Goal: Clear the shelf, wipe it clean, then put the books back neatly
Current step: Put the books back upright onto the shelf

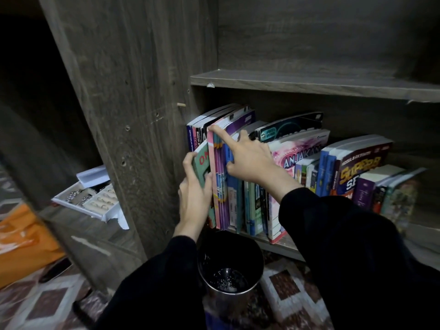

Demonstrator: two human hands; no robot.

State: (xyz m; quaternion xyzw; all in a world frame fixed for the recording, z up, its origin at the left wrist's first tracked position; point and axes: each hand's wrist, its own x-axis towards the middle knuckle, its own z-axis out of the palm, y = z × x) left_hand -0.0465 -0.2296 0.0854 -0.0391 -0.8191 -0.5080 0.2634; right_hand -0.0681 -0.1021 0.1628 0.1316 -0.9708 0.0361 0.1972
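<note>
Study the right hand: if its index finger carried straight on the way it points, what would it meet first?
The right hand has its fingertip on the pink book; beyond that, probably the dark books at the row's end; depth unclear.

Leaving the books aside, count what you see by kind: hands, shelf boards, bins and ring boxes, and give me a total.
Hands: 2 (left hand gripping the green book, right hand on the books)
Shelf boards: 2 (upper board, lower board)
Bins: 1 (black bin)
Ring boxes: 1 (white ring box)
Total: 6
</note>
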